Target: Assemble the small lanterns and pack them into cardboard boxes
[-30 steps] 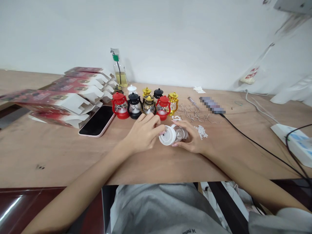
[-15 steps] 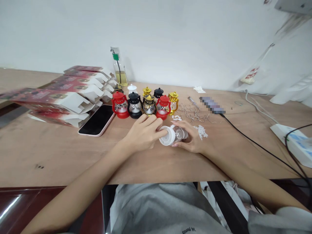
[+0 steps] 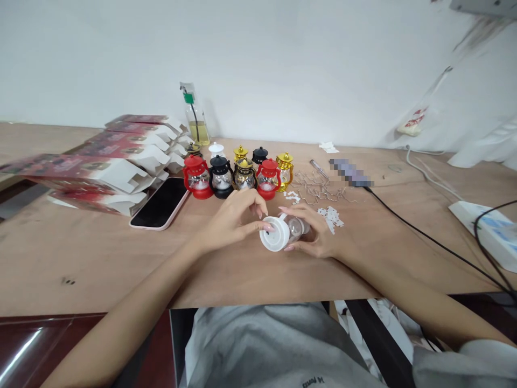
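Note:
A small white lantern (image 3: pixel 274 237) with a clear globe lies tilted in my right hand (image 3: pixel 323 234), whose fingers and thumb wrap around its globe. Its round white base faces my left and toward me. The thumb of my left hand (image 3: pixel 230 218) touches that base near a small dark spot, while the other fingers are bent and apart from it. Behind my hands stand several finished-looking lanterns: red ones (image 3: pixel 197 175), black ones (image 3: pixel 221 175) and gold ones (image 3: pixel 285 172). Small white plastic pieces (image 3: pixel 331 218) and thin bent wires (image 3: pixel 321 186) lie beyond my right hand.
Several red printed boxes (image 3: pixel 117 167) and a black-screened phone (image 3: pixel 161 205) lie on the left. A bottle of yellowish liquid (image 3: pixel 197 126) stands by the wall. A screwdriver-like tool (image 3: pixel 319 170), a blurred-out device (image 3: pixel 349 172) with a black cable and a white power strip (image 3: pixel 488 231) are on the right.
My left hand's fingers have opened away from the lantern's base, and the thumb now rests on it. The base has turned slightly toward me and a dark spot shows on it.

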### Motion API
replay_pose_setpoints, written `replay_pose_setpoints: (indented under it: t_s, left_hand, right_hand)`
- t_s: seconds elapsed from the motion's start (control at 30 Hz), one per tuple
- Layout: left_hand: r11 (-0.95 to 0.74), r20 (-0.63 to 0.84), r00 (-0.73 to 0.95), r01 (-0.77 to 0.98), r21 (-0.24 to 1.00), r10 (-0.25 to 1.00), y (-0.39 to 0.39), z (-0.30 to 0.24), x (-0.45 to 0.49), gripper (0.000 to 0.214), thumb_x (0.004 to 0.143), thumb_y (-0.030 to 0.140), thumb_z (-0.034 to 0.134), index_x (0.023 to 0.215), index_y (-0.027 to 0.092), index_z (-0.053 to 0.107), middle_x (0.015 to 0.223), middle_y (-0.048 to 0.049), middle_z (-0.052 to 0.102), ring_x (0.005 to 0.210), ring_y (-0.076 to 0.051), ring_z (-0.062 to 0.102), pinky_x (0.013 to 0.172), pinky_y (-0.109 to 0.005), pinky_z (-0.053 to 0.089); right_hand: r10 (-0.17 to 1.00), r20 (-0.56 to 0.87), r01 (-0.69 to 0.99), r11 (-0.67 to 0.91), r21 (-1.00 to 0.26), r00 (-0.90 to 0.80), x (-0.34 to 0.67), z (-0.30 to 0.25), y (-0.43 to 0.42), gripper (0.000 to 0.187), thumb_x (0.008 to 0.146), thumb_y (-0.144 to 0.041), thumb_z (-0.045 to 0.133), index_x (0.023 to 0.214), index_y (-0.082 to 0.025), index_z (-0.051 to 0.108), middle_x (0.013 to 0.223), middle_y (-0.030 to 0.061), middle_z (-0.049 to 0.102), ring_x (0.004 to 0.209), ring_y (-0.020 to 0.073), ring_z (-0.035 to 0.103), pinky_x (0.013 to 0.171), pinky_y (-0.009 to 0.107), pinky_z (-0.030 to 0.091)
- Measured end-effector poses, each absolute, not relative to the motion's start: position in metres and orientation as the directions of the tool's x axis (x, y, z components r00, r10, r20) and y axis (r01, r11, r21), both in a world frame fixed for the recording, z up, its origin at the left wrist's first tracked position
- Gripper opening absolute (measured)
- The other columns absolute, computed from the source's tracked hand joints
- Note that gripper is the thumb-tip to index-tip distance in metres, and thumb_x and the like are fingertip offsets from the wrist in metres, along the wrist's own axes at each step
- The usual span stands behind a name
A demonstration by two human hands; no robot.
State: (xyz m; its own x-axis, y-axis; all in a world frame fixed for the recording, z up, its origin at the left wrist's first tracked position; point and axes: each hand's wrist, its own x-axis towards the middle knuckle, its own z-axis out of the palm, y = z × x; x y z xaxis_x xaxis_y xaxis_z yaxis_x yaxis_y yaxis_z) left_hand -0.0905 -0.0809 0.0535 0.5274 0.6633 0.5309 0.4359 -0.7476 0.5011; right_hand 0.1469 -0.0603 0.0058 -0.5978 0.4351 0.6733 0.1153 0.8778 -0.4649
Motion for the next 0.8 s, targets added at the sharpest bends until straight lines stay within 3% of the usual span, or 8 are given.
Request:
replay_pose_setpoints:
  t_s: [0.1,0.27,0.47,0.67,0.8]
  left_hand:
    - [-0.721,0.496,0.538,0.378,0.581,0.682,-0.080,0.053,-0.090,0.033,0.081,0.046,0.065,0.094,0.016,0.058,0.088,-0.0027,0.062,0.079,-0.014,0.056,0.076,-0.027,0.040]
    - [-0.700,0.424,0.601,0.349,0.623,0.677,-0.079,0.051,-0.090,0.022,0.087,0.036,0.059,0.099,0.018,0.064,0.096,-0.0041,0.068,0.085,-0.014,0.059,0.081,-0.026,0.042]
    - [-0.580,0.377,0.517,0.314,0.752,0.769,-0.077,0.049,-0.090,0.026,0.089,0.037,0.056,0.098,0.014,0.066,0.094,-0.0056,0.069,0.082,-0.014,0.061,0.073,-0.023,0.045]
    - [-0.495,0.341,0.459,0.272,0.825,0.821,-0.075,0.044,-0.089,0.032,0.089,0.041,0.054,0.099,0.013,0.065,0.095,-0.0069,0.069,0.085,-0.016,0.062,0.077,-0.026,0.048]
    - [-0.533,0.326,0.505,0.346,0.772,0.799,-0.071,0.043,-0.092,0.032,0.093,0.040,0.047,0.106,0.015,0.062,0.101,-0.0078,0.068,0.089,-0.017,0.062,0.078,-0.027,0.048]
  right_hand:
    - [0.440,0.657,0.118,0.872,-0.475,-0.612,0.147,0.004,-0.061,0.072,0.072,-0.039,0.076,0.135,-0.026,0.046,0.113,0.0097,0.061,0.101,0.0228,0.058,0.087,0.038,0.049]
    - [0.441,0.665,0.138,0.878,-0.457,-0.602,0.146,0.004,-0.060,0.072,0.071,-0.040,0.076,0.135,-0.025,0.045,0.116,0.0098,0.062,0.106,0.0232,0.058,0.090,0.039,0.049]
    - [0.460,0.669,0.187,0.878,-0.440,-0.584,0.144,0.006,-0.062,0.071,0.074,-0.045,0.073,0.135,-0.026,0.043,0.116,0.0099,0.062,0.104,0.0232,0.060,0.089,0.039,0.050]
    - [0.561,0.737,0.225,0.827,-0.515,-0.376,0.141,0.007,-0.062,0.064,0.067,-0.051,0.076,0.121,-0.026,0.052,0.117,0.0104,0.057,0.114,0.0272,0.053,0.095,0.045,0.047]
    - [0.652,0.717,0.127,0.756,-0.643,-0.247,0.142,0.006,-0.059,0.049,0.067,-0.049,0.077,0.105,-0.026,0.057,0.108,0.0072,0.058,0.109,0.0249,0.056,0.093,0.043,0.047]
